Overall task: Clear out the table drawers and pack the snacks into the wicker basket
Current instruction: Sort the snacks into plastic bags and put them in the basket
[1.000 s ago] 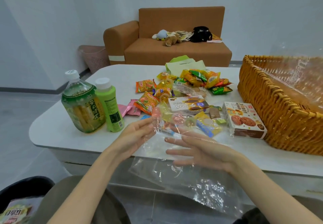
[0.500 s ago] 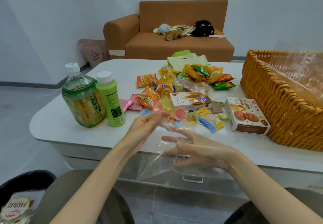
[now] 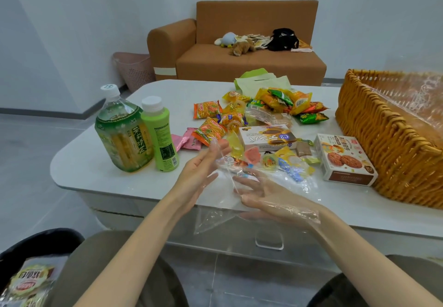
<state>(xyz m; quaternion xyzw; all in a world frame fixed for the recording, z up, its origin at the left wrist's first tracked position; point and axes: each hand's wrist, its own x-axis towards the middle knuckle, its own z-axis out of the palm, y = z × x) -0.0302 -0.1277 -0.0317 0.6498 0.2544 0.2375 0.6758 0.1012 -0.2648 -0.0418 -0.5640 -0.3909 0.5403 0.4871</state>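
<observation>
I see my left hand (image 3: 200, 171) raised over the near edge of the table (image 3: 100, 170), palm turned inward, its fingertips pinching the upper edge of a clear plastic bag (image 3: 242, 186). My right hand (image 3: 271, 197) sits just beside it, flat and spread, fingers loose; it appears to be inside or under the film, which wrinkles across the wrist, and I cannot tell whether it grips anything. The bag hangs down from both hands past the table edge, in front of a drawer handle (image 3: 269, 240).

Just beyond my fingertips lie small jelly cups and wrapped candies (image 3: 271, 160), touching the film. Past those sits a flat white box (image 3: 267, 136), and farther still a heap of snack packets (image 3: 282, 101). Two orange packets (image 3: 209, 130) and pink wrappers (image 3: 189, 140) lie beyond my left hand. To the right of my right hand stands a cookie box (image 3: 344, 160), touching the wicker basket (image 3: 383, 143), which is lined with clear plastic and sits at the table's right side. Left of my left hand stand a green tea bottle (image 3: 122, 131) and a light green bottle (image 3: 160, 136), touching each other, both upright and capped.

Below my left forearm, a dark bin (image 3: 36, 242) holds another snack bag (image 3: 26, 282).
</observation>
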